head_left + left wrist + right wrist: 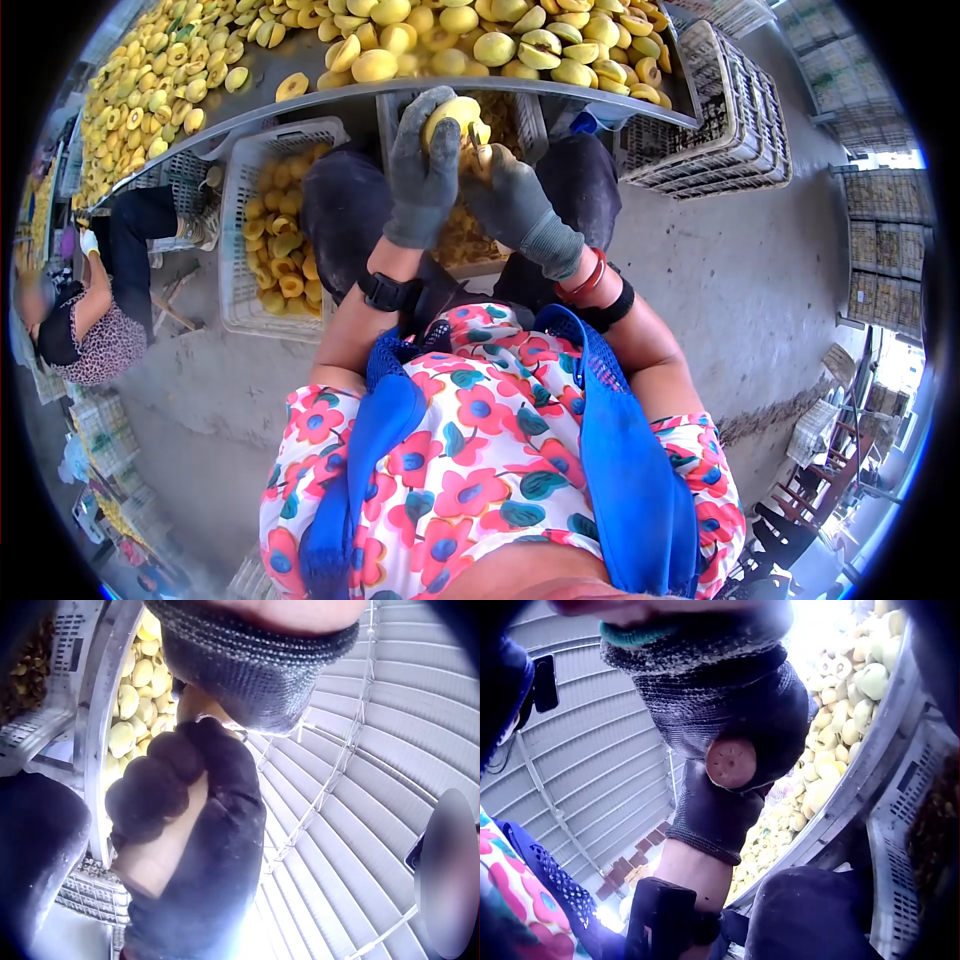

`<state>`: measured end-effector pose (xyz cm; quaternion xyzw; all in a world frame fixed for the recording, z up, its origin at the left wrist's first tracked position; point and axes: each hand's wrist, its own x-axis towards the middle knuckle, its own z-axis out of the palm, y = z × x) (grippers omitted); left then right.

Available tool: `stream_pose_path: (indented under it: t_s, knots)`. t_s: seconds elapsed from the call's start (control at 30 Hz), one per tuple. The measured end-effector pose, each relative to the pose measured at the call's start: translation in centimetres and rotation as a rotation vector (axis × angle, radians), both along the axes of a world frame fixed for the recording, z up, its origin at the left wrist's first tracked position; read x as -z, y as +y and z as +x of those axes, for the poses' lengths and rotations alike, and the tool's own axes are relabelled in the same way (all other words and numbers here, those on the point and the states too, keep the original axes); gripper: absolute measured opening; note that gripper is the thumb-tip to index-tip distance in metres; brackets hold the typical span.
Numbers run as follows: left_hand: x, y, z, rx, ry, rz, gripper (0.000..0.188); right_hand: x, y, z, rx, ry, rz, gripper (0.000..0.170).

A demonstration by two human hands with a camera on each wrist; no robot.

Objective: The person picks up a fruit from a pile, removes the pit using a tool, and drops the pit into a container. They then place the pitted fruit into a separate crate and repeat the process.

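In the head view, the gloved left hand grips a yellow fruit above the front edge of the metal table. Close beside it on the right, the gloved right hand holds a tool by its wooden handle, its other end against the fruit. The left wrist view shows the right hand with fingers curled round the wooden handle, beneath the left glove. The handle's round end pokes from the right hand in the right wrist view; the left hand is below.
Many yellow fruits, some halved, lie on the metal table. A white crate of fruit pieces stands left of the legs; another crate is between the knees. Stacked crates stand right. Another person sits at far left.
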<state>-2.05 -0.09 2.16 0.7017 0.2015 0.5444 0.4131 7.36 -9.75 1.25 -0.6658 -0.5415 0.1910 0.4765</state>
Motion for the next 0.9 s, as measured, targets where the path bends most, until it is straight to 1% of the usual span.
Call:
stream_pose_path:
  t_s: [0.03, 0.1, 0.17, 0.23, 0.33, 0.47, 0.57, 0.63, 0.67, 0.77, 0.83, 0.9]
  knots:
    - [0.0, 0.0, 0.1, -0.007, 0.004, 0.001, 0.032, 0.1, 0.1, -0.1, -0.007, 0.05, -0.013, 0.026]
    - [0.4, 0.2, 0.2, -0.012, 0.04, -0.012, 0.033, 1.3, 0.6, 0.2, -0.014, -0.163, -0.028, 0.027]
    - [1.0, 0.6, -0.1, -0.013, 0.103, -0.037, 0.034, 1.8, 0.7, 0.2, -0.01, -0.194, -0.03, 0.028]
    - [1.1, 0.6, 0.0, 0.003, 0.042, -0.064, 0.035, 1.4, 0.7, 0.1, 0.003, -0.044, -0.013, 0.028]
    - [1.3, 0.7, 0.1, 0.035, -0.017, -0.08, 0.038, 1.1, 0.7, 0.3, -0.003, -0.067, -0.021, 0.028]
    - [1.0, 0.4, 0.1, 0.059, -0.048, -0.066, 0.04, 1.2, 0.4, -0.2, 0.054, -0.01, 0.02, 0.029]
    - [0.7, 0.2, -0.1, 0.04, -0.008, -0.013, 0.041, 1.3, 0.2, -0.8, 0.1, -0.027, 0.043, 0.029]
    - [0.8, -0.3, 0.0, 0.038, -0.054, -0.052, 0.04, 0.9, 0.0, -1.2, 0.129, -0.029, 0.051, 0.03]
    - [1.0, -0.4, 0.0, 0.035, -0.078, -0.072, 0.039, 0.8, 0.0, -1.2, 0.129, -0.025, 0.045, 0.03]
    - [1.0, -0.5, -0.2, -0.015, -0.047, -0.041, 0.039, 0.5, -0.1, -1.5, 0.123, -0.012, 0.051, 0.03]
    - [1.1, -0.4, -0.4, -0.026, -0.043, 0.003, 0.039, 0.6, 0.0, -1.6, 0.108, -0.002, 0.09, 0.03]
    - [0.9, -0.5, -0.5, -0.045, -0.022, 0.055, 0.039, 0.2, -0.1, -1.7, 0.092, 0.063, 0.089, 0.029]
